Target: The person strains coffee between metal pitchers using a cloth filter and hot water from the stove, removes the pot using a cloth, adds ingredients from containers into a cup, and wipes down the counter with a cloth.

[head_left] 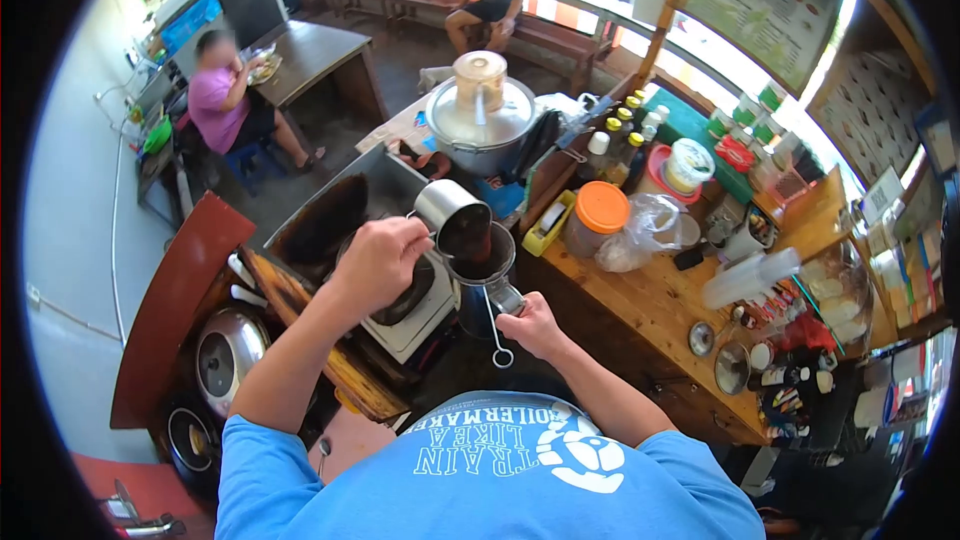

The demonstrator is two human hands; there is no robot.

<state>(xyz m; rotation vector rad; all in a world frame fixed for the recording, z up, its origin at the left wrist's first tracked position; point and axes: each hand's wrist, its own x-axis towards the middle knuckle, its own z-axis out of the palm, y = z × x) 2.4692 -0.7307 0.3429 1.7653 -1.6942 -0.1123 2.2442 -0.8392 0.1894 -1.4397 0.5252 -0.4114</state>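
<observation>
My left hand is closed on the handle of a shiny metal mug, tipped so its mouth faces down to the right. Dark brown contents show in its mouth, over a second metal mug. My right hand grips that lower mug by its handle, holding it roughly upright in front of my chest. A wire rod with a ring at its end hangs down the lower mug's near side. What lies inside the lower mug is partly hidden by the upper one.
A white stove stands left of the mugs, and a large lidded pot beyond them. The wooden counter at right carries an orange-lidded container, bottles and cups. Two people sit farther back, one at a table.
</observation>
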